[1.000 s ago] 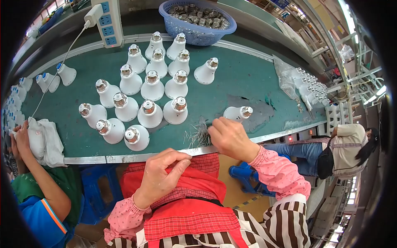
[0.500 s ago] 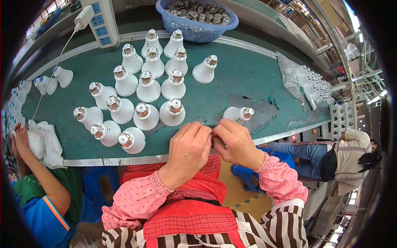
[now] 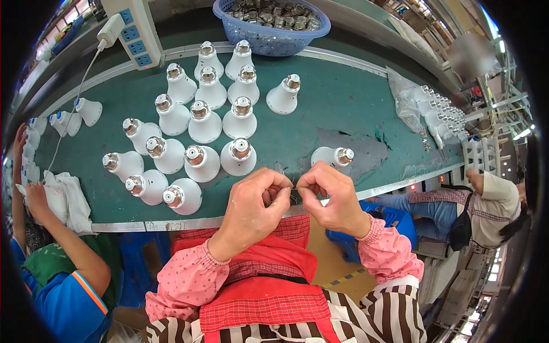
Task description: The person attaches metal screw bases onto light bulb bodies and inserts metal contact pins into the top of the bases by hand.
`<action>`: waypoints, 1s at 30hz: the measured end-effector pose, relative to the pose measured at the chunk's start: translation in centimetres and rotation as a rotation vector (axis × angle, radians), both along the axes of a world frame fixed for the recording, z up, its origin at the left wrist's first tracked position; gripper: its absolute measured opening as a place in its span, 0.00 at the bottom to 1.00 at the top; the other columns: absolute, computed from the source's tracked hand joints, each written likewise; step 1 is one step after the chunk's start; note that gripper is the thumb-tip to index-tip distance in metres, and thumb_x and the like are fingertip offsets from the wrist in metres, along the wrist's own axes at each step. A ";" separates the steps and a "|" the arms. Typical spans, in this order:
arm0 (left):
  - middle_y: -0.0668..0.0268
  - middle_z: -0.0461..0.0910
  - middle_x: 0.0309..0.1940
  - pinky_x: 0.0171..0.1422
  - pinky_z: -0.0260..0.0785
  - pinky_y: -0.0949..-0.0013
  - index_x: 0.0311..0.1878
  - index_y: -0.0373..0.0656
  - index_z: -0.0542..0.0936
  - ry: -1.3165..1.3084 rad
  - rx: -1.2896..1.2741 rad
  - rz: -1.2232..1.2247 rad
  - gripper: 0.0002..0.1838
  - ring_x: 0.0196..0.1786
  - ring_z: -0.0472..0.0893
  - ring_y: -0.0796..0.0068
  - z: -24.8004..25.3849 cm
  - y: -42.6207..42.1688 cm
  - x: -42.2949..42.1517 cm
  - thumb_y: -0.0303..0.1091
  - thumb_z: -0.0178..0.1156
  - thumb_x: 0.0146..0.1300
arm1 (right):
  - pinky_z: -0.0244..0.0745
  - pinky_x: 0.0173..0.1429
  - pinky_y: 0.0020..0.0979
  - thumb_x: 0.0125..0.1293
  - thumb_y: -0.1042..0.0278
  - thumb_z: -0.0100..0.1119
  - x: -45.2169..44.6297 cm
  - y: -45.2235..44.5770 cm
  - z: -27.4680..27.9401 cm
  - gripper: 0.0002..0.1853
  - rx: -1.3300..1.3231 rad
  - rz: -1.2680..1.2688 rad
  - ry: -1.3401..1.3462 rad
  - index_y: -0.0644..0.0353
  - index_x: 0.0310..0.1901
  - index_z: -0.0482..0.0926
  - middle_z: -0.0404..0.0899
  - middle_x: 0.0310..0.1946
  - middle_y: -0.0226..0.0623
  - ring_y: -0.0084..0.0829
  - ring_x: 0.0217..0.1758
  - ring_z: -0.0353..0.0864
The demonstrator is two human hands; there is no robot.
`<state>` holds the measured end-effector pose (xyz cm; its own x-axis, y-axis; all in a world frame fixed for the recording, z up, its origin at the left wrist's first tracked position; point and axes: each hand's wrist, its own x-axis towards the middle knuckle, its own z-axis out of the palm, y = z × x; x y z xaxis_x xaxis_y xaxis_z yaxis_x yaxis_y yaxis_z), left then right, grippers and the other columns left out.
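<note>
On a green desk (image 3: 349,94), the left hand (image 3: 250,207) and right hand (image 3: 337,201) meet at the near side of a lone white bulb (image 3: 327,156), each grip pinched closed on a thin wire (image 3: 293,188), barely discernible; grouped bulbs (image 3: 204,126) stand left of that bulb; a blue basket (image 3: 266,39) sits beyond it.

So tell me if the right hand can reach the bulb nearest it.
Probably yes: the bulb is just beyond the right hand with nothing seen between, though that hand is pinched shut.
</note>
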<state>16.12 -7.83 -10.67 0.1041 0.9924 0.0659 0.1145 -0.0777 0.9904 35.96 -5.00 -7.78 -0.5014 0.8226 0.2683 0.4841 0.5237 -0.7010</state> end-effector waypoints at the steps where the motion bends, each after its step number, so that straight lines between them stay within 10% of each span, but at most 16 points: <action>1: 0.67 0.83 0.30 0.35 0.70 0.74 0.40 0.35 0.84 0.029 0.030 -0.004 0.04 0.30 0.77 0.83 0.1 0.0 -0.1 0.21 0.67 0.63 | 0.76 0.33 0.32 0.59 0.84 0.65 -0.1 -0.1 0.0 0.07 0.002 0.001 0.012 0.63 0.37 0.79 0.76 0.31 0.37 0.31 0.28 0.81; 16: 0.71 0.84 0.34 0.38 0.69 0.81 0.42 0.33 0.82 -0.248 -0.255 -0.023 0.01 0.34 0.78 0.89 -0.1 -0.3 0.9 0.19 0.63 0.70 | 0.77 0.39 0.41 0.51 0.78 0.70 0.0 -1.1 -2.0 0.14 0.480 -0.029 -0.022 0.63 0.39 0.78 0.76 0.34 0.40 0.43 0.35 0.79; 30: 0.76 0.79 0.27 0.32 0.64 0.80 0.33 0.37 0.80 -0.255 -0.312 -0.053 0.04 0.30 0.73 0.92 1.3 -0.6 1.2 0.19 0.64 0.61 | 0.73 0.30 0.34 0.54 0.85 0.66 0.7 -1.5 -1.2 0.10 0.167 -0.013 0.249 0.62 0.37 0.80 0.77 0.30 0.37 0.36 0.28 0.79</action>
<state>17.29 -8.41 -9.42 0.1747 0.9626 -0.2072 -0.1345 0.2318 0.9634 36.64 -6.52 -8.99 -0.3931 0.7625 0.5139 0.3155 0.6368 -0.7035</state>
